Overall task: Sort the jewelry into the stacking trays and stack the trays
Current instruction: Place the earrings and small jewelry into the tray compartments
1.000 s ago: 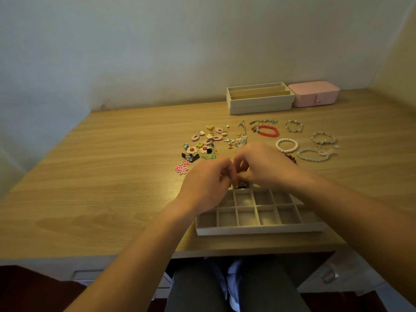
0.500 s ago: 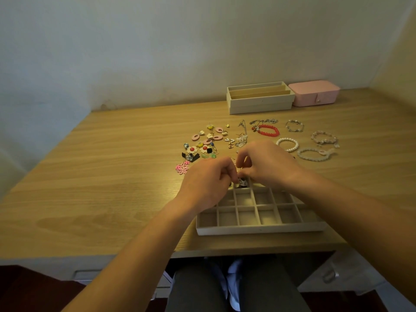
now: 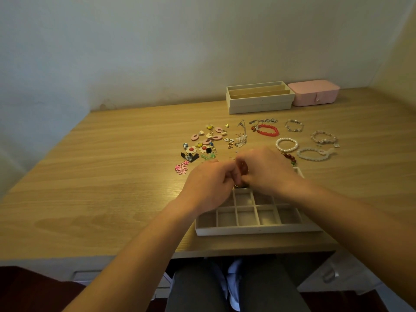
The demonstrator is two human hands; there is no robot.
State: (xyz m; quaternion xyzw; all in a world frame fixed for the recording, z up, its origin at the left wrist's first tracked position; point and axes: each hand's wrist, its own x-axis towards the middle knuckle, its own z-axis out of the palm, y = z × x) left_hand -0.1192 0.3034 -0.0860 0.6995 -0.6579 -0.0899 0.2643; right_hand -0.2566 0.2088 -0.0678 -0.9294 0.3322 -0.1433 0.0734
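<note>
The small piece (image 3: 239, 186) you pinch between the curled fingertips of your left hand (image 3: 210, 183) and right hand (image 3: 267, 171), closed together over the far row of the grid tray (image 3: 258, 230), looks light, hard and easy to drop, so grip its body, not any thin hook. The tray sits near the front edge of the table (image 3: 112, 176); loose earrings (image 3: 202, 147) and bracelets (image 3: 287, 144) crowd just beyond it, and open room lies to your left.

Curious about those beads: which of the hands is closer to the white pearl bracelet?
Right. The right hand lies just near-left of the white pearl bracelet; the left hand is farther left.
</note>
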